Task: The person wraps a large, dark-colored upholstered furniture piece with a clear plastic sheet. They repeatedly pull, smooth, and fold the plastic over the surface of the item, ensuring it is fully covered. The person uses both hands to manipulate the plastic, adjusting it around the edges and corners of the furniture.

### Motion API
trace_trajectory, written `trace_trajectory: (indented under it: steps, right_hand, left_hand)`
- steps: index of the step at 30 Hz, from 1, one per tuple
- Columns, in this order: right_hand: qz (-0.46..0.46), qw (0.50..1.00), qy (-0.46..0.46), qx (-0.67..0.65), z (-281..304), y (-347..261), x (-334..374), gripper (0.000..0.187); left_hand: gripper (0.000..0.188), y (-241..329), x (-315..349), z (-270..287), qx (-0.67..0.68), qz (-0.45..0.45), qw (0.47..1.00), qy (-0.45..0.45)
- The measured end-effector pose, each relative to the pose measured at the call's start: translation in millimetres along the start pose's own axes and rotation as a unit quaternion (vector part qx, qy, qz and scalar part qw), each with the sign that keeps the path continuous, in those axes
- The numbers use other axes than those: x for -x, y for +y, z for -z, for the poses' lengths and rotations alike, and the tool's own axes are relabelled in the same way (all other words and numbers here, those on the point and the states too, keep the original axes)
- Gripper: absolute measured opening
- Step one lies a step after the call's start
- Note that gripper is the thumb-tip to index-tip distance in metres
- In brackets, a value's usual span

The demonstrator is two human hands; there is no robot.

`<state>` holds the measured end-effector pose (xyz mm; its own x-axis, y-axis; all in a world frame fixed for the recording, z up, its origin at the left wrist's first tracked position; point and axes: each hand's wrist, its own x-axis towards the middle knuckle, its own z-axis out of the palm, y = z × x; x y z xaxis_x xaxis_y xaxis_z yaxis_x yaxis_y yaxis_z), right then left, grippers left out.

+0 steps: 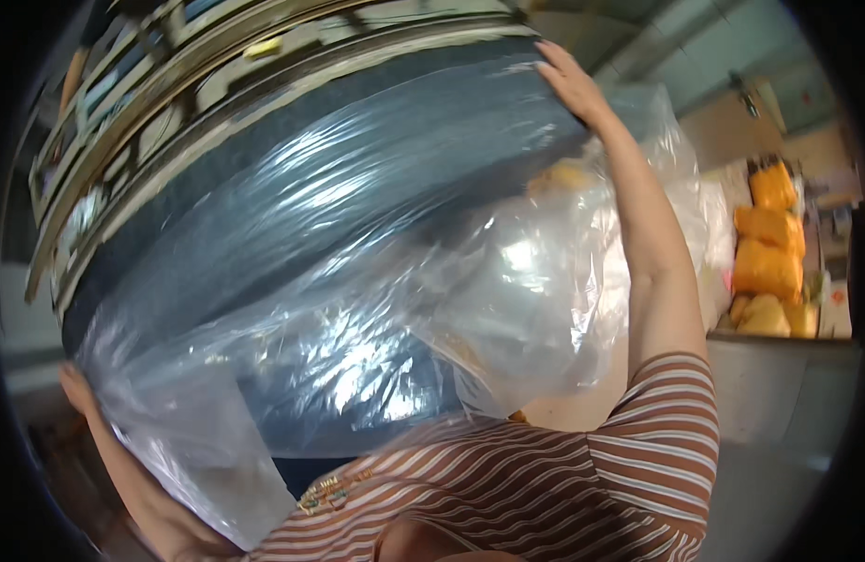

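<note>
A long dark blue-grey padded piece [221, 117], like a sofa part, spans the view in front of me. Clear plastic sheeting [357, 281] covers most of it and falls in shiny folds toward my body. At the far right end, my right hand [573, 82] lies with fingers stretched out over the corner and the film's edge. My left hand [76, 389] is at the near left end, touching the edge of the film. Its fingers are mostly hidden, so I cannot see how it grips.
Behind the padded piece stand wooden frame rails [170, 80], with a small yellow item [263, 48] among them. Orange wrapped bundles [768, 267] are stacked on the right. Loose film [662, 122] spreads past my right forearm, and a pale floor [760, 393] shows there.
</note>
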<state>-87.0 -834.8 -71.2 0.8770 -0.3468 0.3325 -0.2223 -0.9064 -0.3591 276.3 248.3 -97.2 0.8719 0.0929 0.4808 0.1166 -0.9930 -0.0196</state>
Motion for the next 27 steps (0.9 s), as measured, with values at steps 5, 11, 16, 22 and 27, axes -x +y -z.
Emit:
trace_trajectory:
  steps: [5, 11, 16, 22, 27]
  right_hand:
    - [-0.353, 0.875, -0.141, -0.3, -12.5, -0.1, -34.9, 0.059]
    - [0.056, 0.946, 0.164, 0.273, -11.5, -49.0, -58.3, 0.034]
    - [0.229, 0.962, 0.039, -0.144, -53.9, -316.6, -18.8, 0.023]
    - [0.224, 0.786, -0.375, -0.438, -101.1, -513.9, 116.3, 0.019]
    - [0.102, 0.633, -0.589, -0.492, -207.7, -628.8, 174.4, 0.059]
  left_hand:
    - [0.041, 76.5, 2.2, 8.3, 0.042, -0.026, 0.998, -0.023]
    - [0.025, 164.9, 6.7, 15.6, 0.073, -0.068, 0.99, 0.095]
    - [0.022, 78.6, -20.3, 5.0, 0.183, -0.112, 0.971, -0.107]
    - [0.021, 119.2, 13.5, 7.5, 0.397, 0.084, 0.898, 0.168]
    - [0.029, 122.5, 7.4, -1.7, 0.374, 0.14, 0.901, 0.167]
